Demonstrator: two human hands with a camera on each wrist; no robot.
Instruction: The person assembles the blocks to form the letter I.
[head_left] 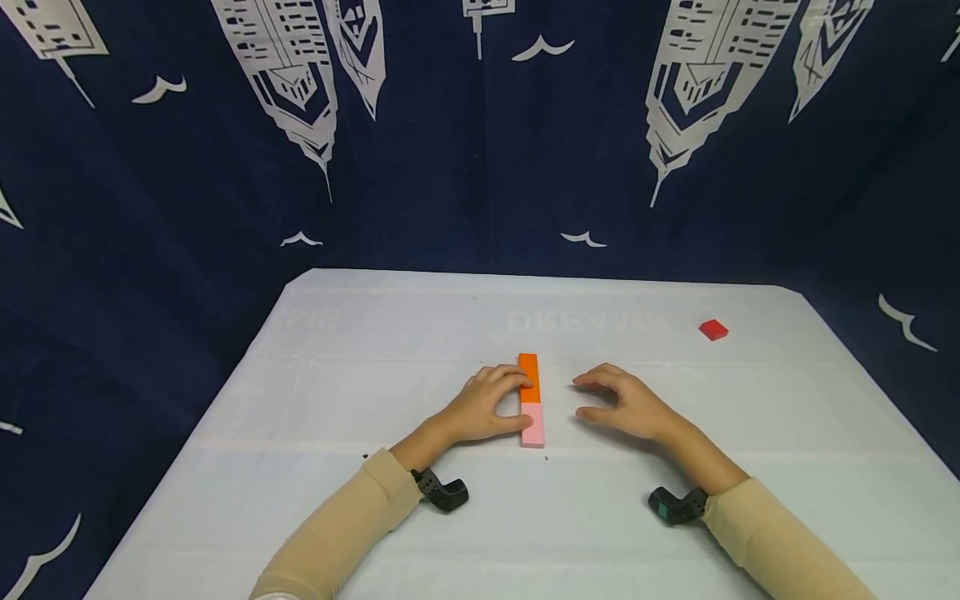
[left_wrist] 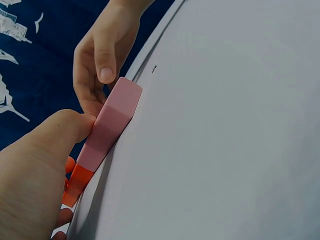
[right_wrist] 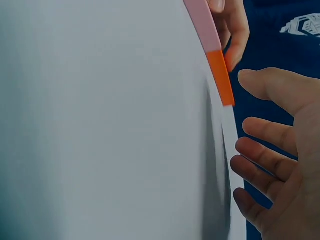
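An orange block [head_left: 528, 367] and a pink block [head_left: 532, 437] stand end to end in a straight line on the white table, the orange one farther from the person. My left hand [head_left: 483, 404] is at their left side, thumb against the pink block and index fingertip at the orange one, with a gap between thumb and fingers. To the right of the blocks, my right hand [head_left: 626, 404] hovers apart from them, its thumb and fingers spread and nothing between them. In the right wrist view, the fingers [right_wrist: 270, 162] show loosely bent, beyond the end of the orange block [right_wrist: 220, 75].
A small red block [head_left: 713, 330] lies toward the back right of the white table [head_left: 360, 333]. Behind the table hangs a dark blue cloth [head_left: 480, 167] with white prints. Small dark specks dot the tabletop near the hands. Each wrist carries a black camera mount [head_left: 446, 492].
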